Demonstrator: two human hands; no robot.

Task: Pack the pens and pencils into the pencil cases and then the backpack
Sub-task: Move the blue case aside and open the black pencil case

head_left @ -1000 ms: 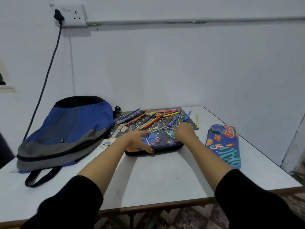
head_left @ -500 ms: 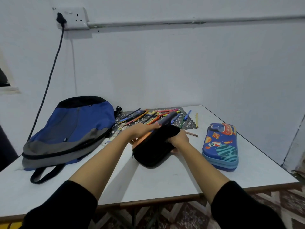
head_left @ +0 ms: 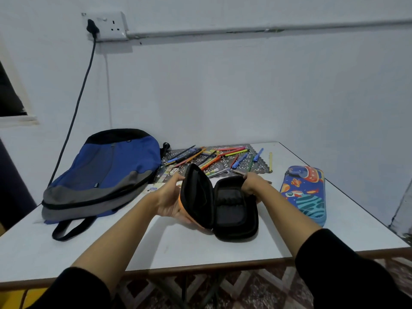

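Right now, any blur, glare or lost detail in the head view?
Head view: dim, flat, bluish light, no glare; open pencil case lining is black, detail lost; pens behind it small and soft; left hand and right hand gripping it fairly sharp.

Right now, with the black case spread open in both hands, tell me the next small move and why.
Probably lay the pencil case flat on the table and free the right hand. Both hands grip it, the left hand holding the lid upright, its inside looks empty, and the pens and pencils lie loose on the mat behind it.
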